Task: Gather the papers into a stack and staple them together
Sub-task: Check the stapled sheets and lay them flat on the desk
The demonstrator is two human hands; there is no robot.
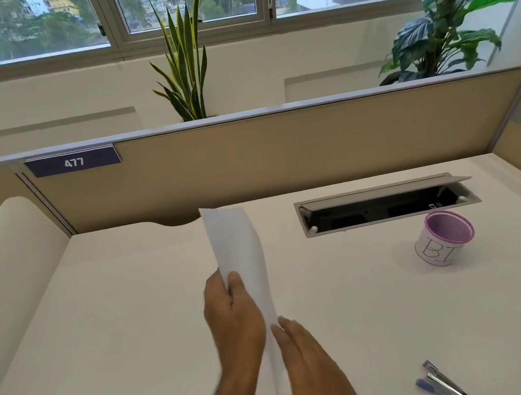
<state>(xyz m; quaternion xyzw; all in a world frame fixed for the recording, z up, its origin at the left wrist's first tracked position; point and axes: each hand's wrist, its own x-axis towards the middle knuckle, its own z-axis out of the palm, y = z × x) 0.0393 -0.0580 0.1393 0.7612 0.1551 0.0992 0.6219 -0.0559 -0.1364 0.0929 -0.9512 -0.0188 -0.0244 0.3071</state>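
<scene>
Fingers [236, 283] of our left hand [233, 320] pinch the papers [240, 256], which stand on edge over the table [101, 329], long side pointing away from us. Our right hand [304, 374] lies flat and open against their near side. We see the blue stapler [442, 384] down to the right, nearer that hand, well apart from the papers.

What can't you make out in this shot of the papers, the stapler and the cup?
Head view only:
- Papers: seen nearly edge-on, sheet count unclear; left hand and right hand cover the lower part.
- Stapler: cut off by the bottom edge.
- Purple mesh cup: label lettering partly turned away.
</scene>
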